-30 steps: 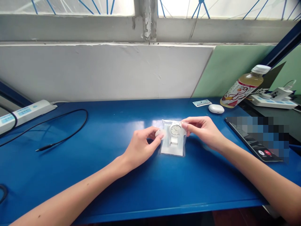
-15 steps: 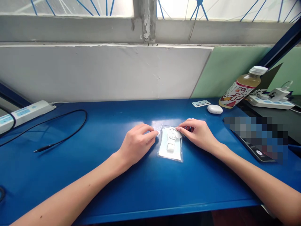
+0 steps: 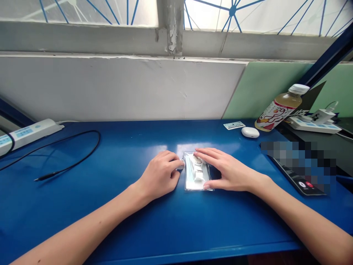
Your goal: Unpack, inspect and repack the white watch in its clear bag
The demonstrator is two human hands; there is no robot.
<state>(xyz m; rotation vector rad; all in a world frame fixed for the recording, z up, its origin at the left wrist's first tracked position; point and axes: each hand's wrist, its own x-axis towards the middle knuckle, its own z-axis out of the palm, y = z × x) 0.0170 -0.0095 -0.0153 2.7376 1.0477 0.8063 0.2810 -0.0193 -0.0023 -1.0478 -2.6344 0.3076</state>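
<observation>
A flat clear plastic packet [image 3: 191,183] lies on the blue table, left of my right hand. Inside it are a pale card and a white round piece with a short strap [image 3: 198,173], which looks like a badge reel. My right hand [image 3: 226,167] is spread over the packet's right side, its fingertips on the upper part and the thumb at the lower right corner. At the packet's left edge, my left hand [image 3: 162,172] is closed with curled fingers. A small shiny bit of clear plastic [image 3: 180,166] shows at its fingertips; whether it belongs to the packet I cannot tell.
A black cable [image 3: 82,162] and a white power strip [image 3: 33,133] lie at the left. Toward the back right are a small printed card [image 3: 234,125], a white earbud case [image 3: 250,132] and a drink bottle [image 3: 281,108]. A phone [image 3: 306,182], partly blurred out, lies at the right.
My right hand has gone from a pinch at the packet's upper right corner to lying spread over it. My left fingers have curled in more and sit slightly lower. The view has tilted slightly.
</observation>
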